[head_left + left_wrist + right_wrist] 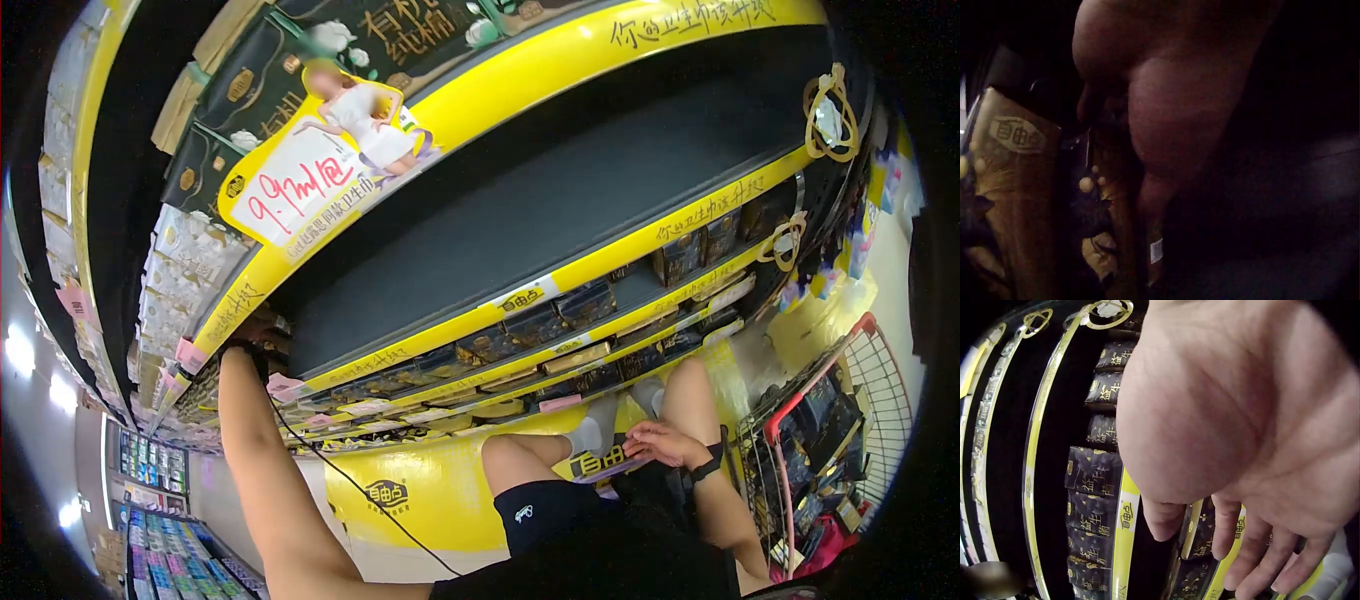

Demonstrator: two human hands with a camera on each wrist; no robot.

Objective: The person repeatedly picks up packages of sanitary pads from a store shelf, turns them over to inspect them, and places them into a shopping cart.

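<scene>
My left hand [1179, 112] reaches into the dark shelf in the left wrist view, its fingers down at the tops of black-and-gold sanitary pad packs. One pack [1119, 200] is right below the hand, and another pack [1022, 187] stands upright to its left. A small white barcode label [1156, 251] shows under the fingertips. Shadow hides the fingers, so I cannot tell whether they grip a pack. In the head view the left arm extends to the shelf's left end. My right hand [660, 443] hovers over the lap, palm bare and fingers relaxed in the right wrist view [1222, 425].
Yellow-edged shelves [560, 280] curve across the front, with rows of dark packs [540, 322] on the lower ones. A price sign [320, 180] hangs from the upper edge. To the right stands a shopping cart [780, 430] filled with dark packs. A black cable [350, 475] runs near the left arm.
</scene>
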